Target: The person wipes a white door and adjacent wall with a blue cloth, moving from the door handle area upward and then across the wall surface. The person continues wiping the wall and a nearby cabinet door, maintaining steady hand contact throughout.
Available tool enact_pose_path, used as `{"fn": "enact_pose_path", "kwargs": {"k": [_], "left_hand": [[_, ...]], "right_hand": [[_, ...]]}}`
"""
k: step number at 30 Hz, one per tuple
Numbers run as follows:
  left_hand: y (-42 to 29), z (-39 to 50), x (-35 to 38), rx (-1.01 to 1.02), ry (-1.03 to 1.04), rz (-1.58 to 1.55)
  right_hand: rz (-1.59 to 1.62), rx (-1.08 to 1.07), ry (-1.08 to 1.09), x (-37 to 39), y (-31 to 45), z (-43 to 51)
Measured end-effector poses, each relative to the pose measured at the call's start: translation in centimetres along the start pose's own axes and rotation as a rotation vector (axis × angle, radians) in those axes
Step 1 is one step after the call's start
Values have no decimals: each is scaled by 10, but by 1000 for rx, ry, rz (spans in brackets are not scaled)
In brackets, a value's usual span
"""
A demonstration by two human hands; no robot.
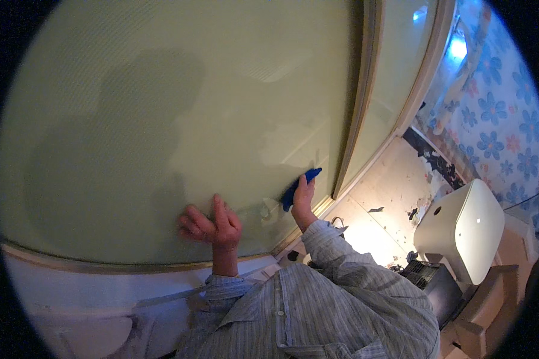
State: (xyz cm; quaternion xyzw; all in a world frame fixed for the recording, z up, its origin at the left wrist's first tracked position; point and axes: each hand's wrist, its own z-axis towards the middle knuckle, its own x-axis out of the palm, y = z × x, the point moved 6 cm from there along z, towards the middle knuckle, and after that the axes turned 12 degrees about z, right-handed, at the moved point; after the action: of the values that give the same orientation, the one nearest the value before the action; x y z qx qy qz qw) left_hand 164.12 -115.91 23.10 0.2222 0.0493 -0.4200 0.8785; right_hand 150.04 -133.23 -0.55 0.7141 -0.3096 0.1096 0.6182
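Note:
A large pale green panel, framed with narrow trim, fills the left and middle of the head view. Against its lower right part, my right hand holds a dark blue cloth, with the thumb over it. My left hand is at the panel's lower middle, fingers apart and holding nothing; whether it touches the surface I cannot tell. A dark shadow falls across the panel's left side. Both forearms come from striped grey shirt sleeves.
A frame post runs along the panel's right side. At the right are a white rounded appliance, a dark box with a grille, cardboard and a flowered cloth or curtain. Dark scraps lie on the tiled floor.

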Motion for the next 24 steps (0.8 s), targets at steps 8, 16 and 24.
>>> {"fn": "enact_pose_path", "kwargs": {"k": [8,16,24], "left_hand": [[-4,-4,0,-15,1,8],[-2,-2,1,-31,13,-21],[-4,3,-5,11,-26,-4]], "right_hand": [[-423,-903,472,104,177,-109],[-520,-1277,521,88,160,-66],[-430,-944,60,26,118,31]]}}
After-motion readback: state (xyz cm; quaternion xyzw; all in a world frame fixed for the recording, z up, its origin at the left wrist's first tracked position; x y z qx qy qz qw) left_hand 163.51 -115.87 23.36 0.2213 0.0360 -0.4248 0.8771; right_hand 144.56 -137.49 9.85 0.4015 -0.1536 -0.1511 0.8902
